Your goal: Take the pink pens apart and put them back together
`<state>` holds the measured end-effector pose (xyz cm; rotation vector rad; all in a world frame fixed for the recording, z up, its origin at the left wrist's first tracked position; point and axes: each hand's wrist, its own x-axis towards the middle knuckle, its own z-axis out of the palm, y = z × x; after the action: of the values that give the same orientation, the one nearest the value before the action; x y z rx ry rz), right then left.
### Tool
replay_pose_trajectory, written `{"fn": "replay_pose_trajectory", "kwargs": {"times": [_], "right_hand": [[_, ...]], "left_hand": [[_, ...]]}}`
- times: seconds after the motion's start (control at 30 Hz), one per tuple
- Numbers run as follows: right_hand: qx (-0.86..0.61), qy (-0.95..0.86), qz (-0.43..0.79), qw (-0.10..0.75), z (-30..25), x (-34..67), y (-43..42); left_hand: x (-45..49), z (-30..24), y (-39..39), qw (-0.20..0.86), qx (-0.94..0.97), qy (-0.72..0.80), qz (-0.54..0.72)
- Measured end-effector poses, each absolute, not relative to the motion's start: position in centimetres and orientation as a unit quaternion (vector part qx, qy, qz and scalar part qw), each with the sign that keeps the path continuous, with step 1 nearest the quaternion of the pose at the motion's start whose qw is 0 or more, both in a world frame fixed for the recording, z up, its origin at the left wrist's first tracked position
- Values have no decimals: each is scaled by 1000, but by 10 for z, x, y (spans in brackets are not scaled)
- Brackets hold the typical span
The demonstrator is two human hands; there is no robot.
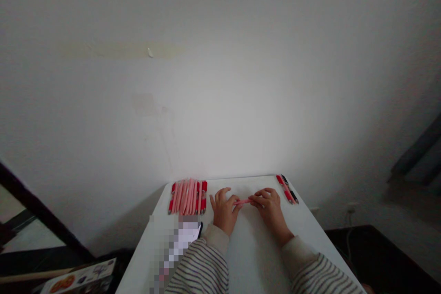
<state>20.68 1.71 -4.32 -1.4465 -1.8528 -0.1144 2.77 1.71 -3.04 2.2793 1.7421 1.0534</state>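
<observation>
My left hand [223, 211] and my right hand [270, 206] rest on a white table [255, 257] and hold one pink pen [243, 202] between them, each pinching an end with the fingertips. A row of several pink and red pens [188, 197] lies side by side at the table's far left, just left of my left hand. A few red and black pens [287, 189] lie at the far right corner, just beyond my right hand. Both my sleeves are striped.
A phone with a lit screen [188, 234] lies on the table beside my left wrist. A white wall [220, 78] rises right behind the table. A printed box [81, 278] sits low at the left, and dark floor lies on both sides.
</observation>
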Motion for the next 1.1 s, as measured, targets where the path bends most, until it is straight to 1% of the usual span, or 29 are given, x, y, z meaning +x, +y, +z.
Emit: {"fn": "replay_pose_trajectory", "kwargs": {"times": [0.47,0.87,1.1], "right_hand": [[-552,-723,-25,414,-48,209,21],[-564,-709,-42,422,-50,211,23],[-575,-688,-49,439,-52,213,25]], "left_hand": [[29,-27,14,25,746,575,335],[29,-25,14,28,741,585,328],[28,-27,15,6,730,588,347]]}}
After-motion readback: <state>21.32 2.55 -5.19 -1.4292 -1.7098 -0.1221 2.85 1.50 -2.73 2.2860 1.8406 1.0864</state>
